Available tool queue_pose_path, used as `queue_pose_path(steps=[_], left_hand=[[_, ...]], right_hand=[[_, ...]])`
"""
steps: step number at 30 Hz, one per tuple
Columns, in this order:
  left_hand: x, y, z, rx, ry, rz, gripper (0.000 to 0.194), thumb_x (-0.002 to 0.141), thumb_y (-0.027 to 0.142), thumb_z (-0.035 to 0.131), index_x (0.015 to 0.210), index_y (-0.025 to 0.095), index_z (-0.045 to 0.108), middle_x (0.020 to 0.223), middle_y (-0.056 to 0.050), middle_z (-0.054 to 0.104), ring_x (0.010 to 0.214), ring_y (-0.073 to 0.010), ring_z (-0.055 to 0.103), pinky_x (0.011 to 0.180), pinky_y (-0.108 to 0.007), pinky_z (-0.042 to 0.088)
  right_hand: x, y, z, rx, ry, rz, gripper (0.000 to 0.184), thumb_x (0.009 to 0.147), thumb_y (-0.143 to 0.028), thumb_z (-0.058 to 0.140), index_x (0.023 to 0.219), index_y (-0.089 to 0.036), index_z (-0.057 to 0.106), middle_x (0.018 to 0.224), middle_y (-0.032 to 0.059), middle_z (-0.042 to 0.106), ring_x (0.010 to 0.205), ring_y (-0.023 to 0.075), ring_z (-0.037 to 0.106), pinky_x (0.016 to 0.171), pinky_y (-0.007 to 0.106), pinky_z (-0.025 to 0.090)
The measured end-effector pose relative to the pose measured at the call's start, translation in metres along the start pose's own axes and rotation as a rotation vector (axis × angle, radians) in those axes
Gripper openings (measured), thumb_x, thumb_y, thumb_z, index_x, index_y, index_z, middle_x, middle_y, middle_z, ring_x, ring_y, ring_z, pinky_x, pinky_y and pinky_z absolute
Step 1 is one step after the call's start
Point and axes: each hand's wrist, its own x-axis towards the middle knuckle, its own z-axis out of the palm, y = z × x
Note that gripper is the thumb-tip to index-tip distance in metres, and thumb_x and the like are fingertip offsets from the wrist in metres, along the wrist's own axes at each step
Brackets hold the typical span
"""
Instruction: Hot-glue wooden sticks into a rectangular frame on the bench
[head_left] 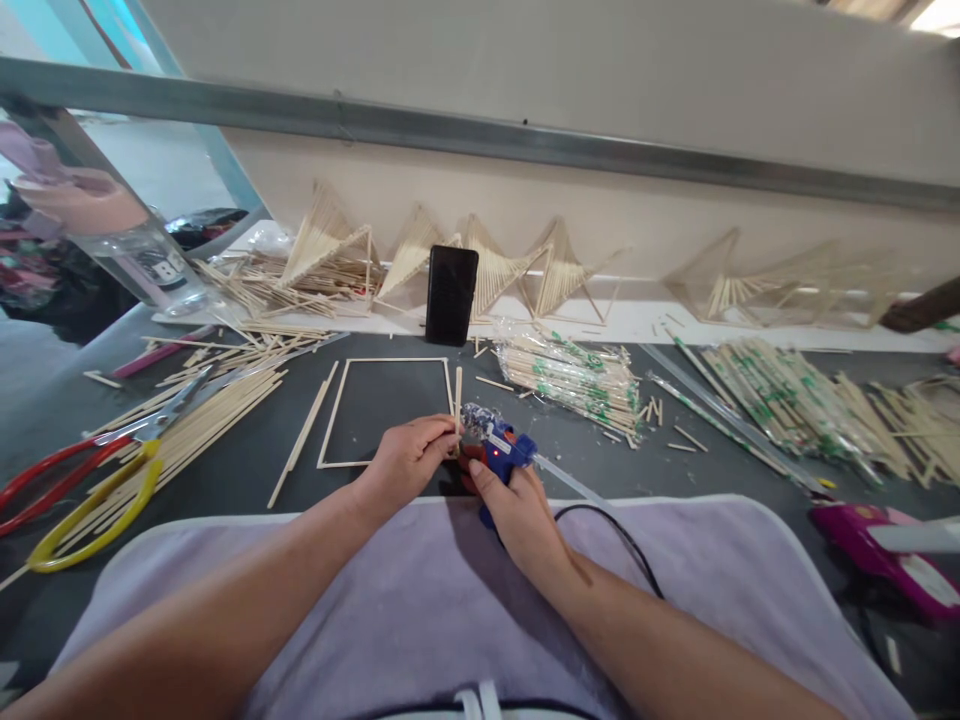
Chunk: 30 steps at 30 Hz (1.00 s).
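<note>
My left hand (411, 455) pinches a short wooden stick (458, 395) upright near the right front corner of a square stick frame (395, 360) that lies flat on the dark table. In my right hand (525, 510) is a blue glue gun (507, 452), its red light lit and a clear glue stick (574, 483) jutting from the back. The gun's nozzle points left, close beside the upright stick; whether they touch I cannot tell. Left of the frame lie a few loose sticks (304, 435).
Scissors (142, 430) rest on loose sticks at left, near a water bottle (127, 240). A black phone (451, 295) leans upright behind the frame. Bagged chopsticks (566, 375) lie to the right. Fan-shaped stick models (487, 265) line the back. A purple towel (315, 620) covers the near edge.
</note>
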Motion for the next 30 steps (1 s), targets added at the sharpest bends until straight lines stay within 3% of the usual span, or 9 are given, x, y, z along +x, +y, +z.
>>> queue_pose_path(steps=[20,30], left_hand=[[0.0005,0.0015,-0.0003,0.016,0.002,0.021,0.016,0.087,0.017,0.049,0.083,0.018,0.064,0.094,-0.003,0.070,0.085,-0.0131,0.065,0.076,-0.022,0.051],[0.0006,0.0024,-0.0005,0.004,-0.022,-0.006,0.017,0.088,0.020,0.049,0.081,0.017,0.064,0.093,-0.003,0.069,0.083,-0.0123,0.065,0.074,-0.020,0.050]], right_hand=[[-0.0005,-0.0042,0.0001,0.027,-0.007,0.007,0.029,0.086,-0.032,0.052,0.108,-0.022,0.067,0.104,0.0025,0.071,0.097,0.0219,0.064,0.093,0.036,0.047],[-0.0011,0.0057,0.0021,0.025,0.009,0.020,0.030,0.087,-0.035,0.052,0.110,-0.023,0.066,0.106,0.0018,0.070,0.100,0.0215,0.063,0.094,0.036,0.045]])
